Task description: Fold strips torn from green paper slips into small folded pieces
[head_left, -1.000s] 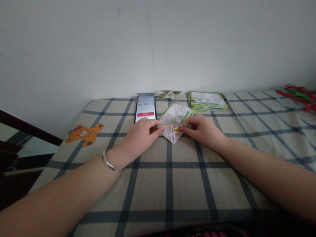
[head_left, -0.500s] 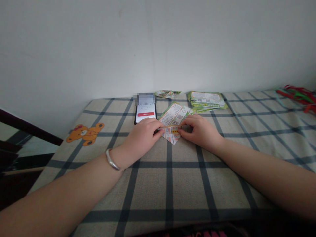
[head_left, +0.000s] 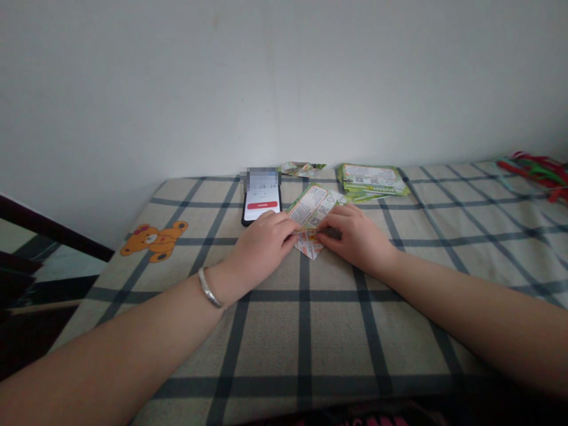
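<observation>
Pinching the folded leaflet [head_left: 309, 205] between closed fingertips, the left hand [head_left: 261, 244] and right hand [head_left: 362, 241] flank its crease — presumably to steady it (against the checked cloth [head_left: 273, 337]).

The left fingers [head_left: 290, 232] and right fingers [head_left: 325, 229] pinch a folded printed paper [head_left: 311, 208] between them on the checked surface [head_left: 275, 337]. Just beyond the left fingers lies a phone [head_left: 262, 198]; beyond the right fingers, a stack of green-edged papers [head_left: 371, 179]. Left of the left fingers is an orange bear picture [head_left: 154, 241].

Checked cloth [head_left: 275, 337] bears phone [head_left: 262, 206]; paper stack [head_left: 371, 179].
</observation>
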Demonstrator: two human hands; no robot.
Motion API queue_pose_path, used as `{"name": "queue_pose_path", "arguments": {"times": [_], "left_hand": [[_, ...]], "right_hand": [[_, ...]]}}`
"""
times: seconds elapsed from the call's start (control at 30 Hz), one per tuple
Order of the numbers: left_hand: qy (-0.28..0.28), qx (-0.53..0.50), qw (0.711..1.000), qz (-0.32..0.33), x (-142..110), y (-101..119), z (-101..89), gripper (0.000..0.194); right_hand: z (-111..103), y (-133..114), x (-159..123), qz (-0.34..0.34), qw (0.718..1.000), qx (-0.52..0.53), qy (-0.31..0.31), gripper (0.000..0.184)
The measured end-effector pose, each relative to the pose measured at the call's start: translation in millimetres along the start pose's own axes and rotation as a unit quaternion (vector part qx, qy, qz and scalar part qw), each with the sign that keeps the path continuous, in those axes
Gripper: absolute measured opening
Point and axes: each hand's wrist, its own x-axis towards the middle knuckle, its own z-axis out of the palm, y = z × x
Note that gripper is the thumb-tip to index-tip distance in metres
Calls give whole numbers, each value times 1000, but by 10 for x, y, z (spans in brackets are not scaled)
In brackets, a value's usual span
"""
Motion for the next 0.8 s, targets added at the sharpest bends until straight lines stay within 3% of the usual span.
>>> {"name": "queue_pose_path", "arguments": {"times": [0.23, 0.53, 0.8], "left_hand": [[-1, 21, 999, 25, 28, 66, -27, 9], [3, -15, 1000, 2, 5, -15, 3, 14], [10, -59, 998, 22, -11, -32, 42, 8]], "right_hand": [[-4, -51, -6, -41, 999, -32, 1, 11], [12, 8, 9, 31, 997, 66, 9, 8], [24, 18, -24, 34, 999, 31, -6, 16]]}}
